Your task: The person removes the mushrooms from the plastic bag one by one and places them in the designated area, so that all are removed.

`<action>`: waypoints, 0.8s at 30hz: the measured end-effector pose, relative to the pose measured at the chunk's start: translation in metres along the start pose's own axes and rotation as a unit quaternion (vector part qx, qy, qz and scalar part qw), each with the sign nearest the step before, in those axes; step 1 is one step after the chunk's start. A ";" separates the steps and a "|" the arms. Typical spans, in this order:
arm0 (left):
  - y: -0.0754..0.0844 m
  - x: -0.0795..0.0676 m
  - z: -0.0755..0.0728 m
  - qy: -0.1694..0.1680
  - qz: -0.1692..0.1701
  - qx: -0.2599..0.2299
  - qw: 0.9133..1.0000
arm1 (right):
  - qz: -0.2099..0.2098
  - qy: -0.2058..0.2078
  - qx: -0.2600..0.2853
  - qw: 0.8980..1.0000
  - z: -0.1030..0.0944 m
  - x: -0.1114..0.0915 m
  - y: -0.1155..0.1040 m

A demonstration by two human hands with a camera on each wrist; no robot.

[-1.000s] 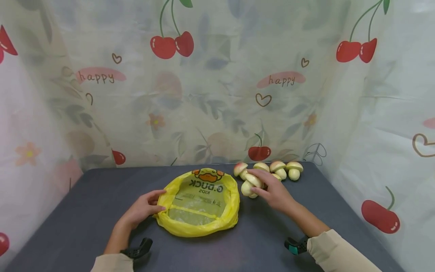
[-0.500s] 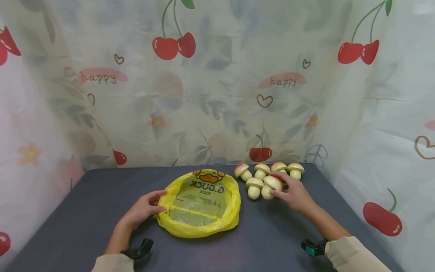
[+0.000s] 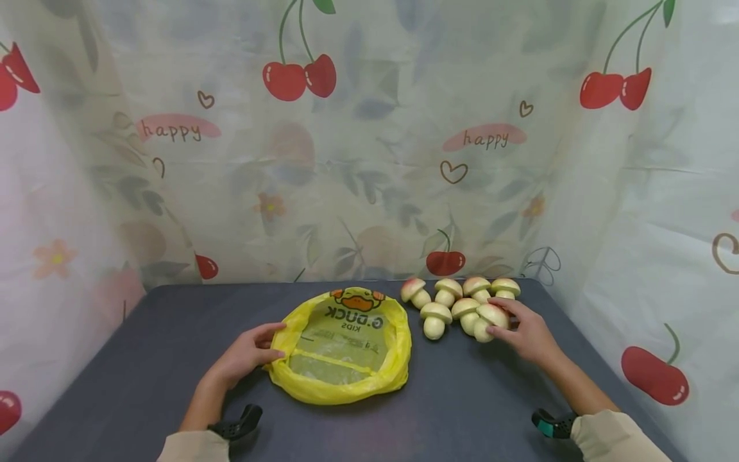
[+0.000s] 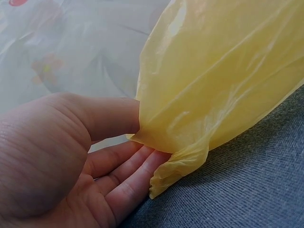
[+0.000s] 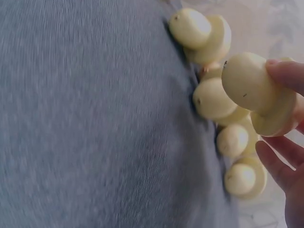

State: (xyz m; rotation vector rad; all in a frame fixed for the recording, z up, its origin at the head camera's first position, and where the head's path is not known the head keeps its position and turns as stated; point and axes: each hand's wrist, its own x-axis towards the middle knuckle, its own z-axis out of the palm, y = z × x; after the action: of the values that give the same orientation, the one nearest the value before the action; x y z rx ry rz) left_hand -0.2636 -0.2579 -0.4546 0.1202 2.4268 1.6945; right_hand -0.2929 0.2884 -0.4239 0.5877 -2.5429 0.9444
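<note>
My left hand [image 3: 249,354] pinches the left side of a yellow plastic bag [image 3: 403,350]. In the left wrist view, the thumb lies over the film of the bag [image 4: 190,104] and the other fingers are behind it. The bag's mouth is spread round, with duck print inside. My right hand [image 3: 528,333] holds a pale toy mushroom [image 3: 491,319], thumb on its stem and fingers round the cap. In the right wrist view, the held mushroom [image 5: 249,83] is in front of others. Close on its left stands another mushroom [image 3: 465,313], then one more [image 3: 435,321].
Behind them, along the back edge of the dark table [image 3: 444,410], is a row of several mushrooms [image 3: 447,292], some with reddish caps. A printed curtain [image 3: 369,160] rises at the back and both sides.
My right hand has carried the mushroom to the right, past the front mushrooms, which now show fully or nearly so. The left hand and the bag have stayed put.
</note>
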 end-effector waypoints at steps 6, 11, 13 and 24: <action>0.000 0.000 -0.001 -0.001 -0.005 -0.006 1.000 | 0.048 -0.014 -0.004 0.999 -0.003 -0.002 0.018; -0.002 0.002 0.000 -0.002 -0.007 -0.009 1.000 | 0.109 -0.031 -0.017 0.993 -0.003 -0.002 0.030; -0.003 0.002 0.000 -0.002 -0.005 -0.006 1.000 | 0.130 -0.035 -0.020 0.991 -0.002 -0.002 0.033; -0.005 0.000 0.000 0.008 0.016 0.012 1.000 | 0.178 -0.003 -0.026 0.984 0.009 0.004 0.040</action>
State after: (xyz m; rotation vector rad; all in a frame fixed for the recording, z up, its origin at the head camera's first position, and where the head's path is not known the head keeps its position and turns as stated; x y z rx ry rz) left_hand -0.2638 -0.2595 -0.4592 0.1500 2.4701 1.6870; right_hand -0.3179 0.3089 -0.4493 0.1187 -2.7217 0.9858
